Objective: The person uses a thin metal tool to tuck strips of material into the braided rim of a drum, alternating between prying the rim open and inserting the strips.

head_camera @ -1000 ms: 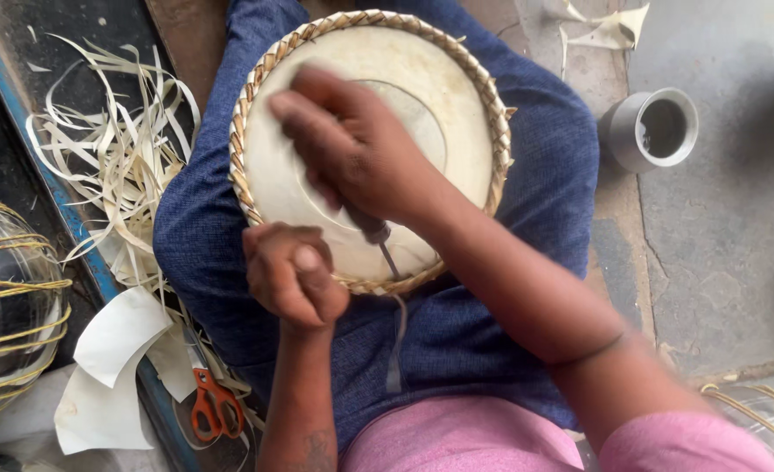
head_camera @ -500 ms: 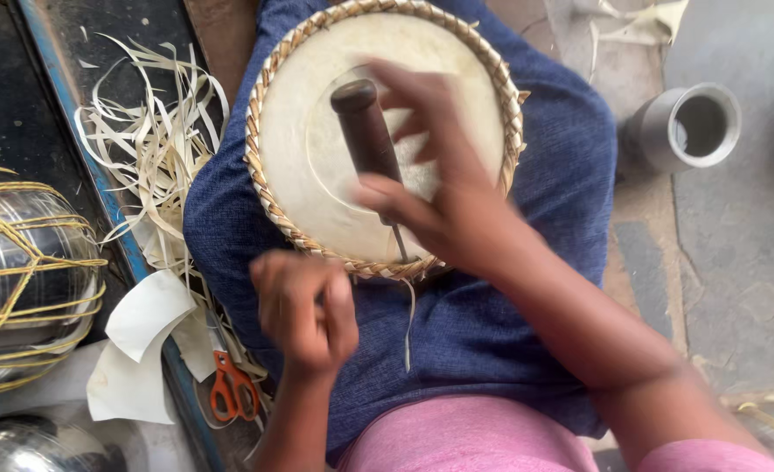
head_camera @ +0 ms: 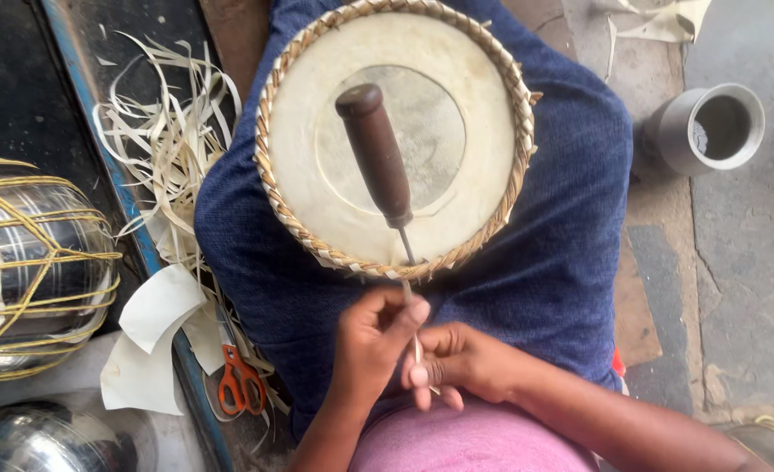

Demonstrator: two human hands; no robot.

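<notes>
A round drum head (head_camera: pixel 394 131) with pale skin and a braided straw rim rests on a blue cloth (head_camera: pixel 544 245) over my lap. An awl with a brown wooden handle (head_camera: pixel 376 157) lies across the skin, its metal point stuck in the near rim. Nobody holds the awl. Just below the rim, my left hand (head_camera: pixel 371 336) and my right hand (head_camera: pixel 466 360) meet, both pinching a thin pale strip (head_camera: pixel 417 343) that comes out of the braid.
A heap of pale straw strips (head_camera: pixel 164 131) lies at the left. Orange-handled scissors (head_camera: pixel 238 380) and white scraps (head_camera: pixel 155 323) sit lower left. A metal drum body laced with yellow cord (head_camera: pixel 38 262) stands far left. A grey cup (head_camera: pixel 710 127) stands at the right.
My right hand let go of the awl, leaving it stuck in the rim, and came down beside my left hand. Both now pinch the strip.
</notes>
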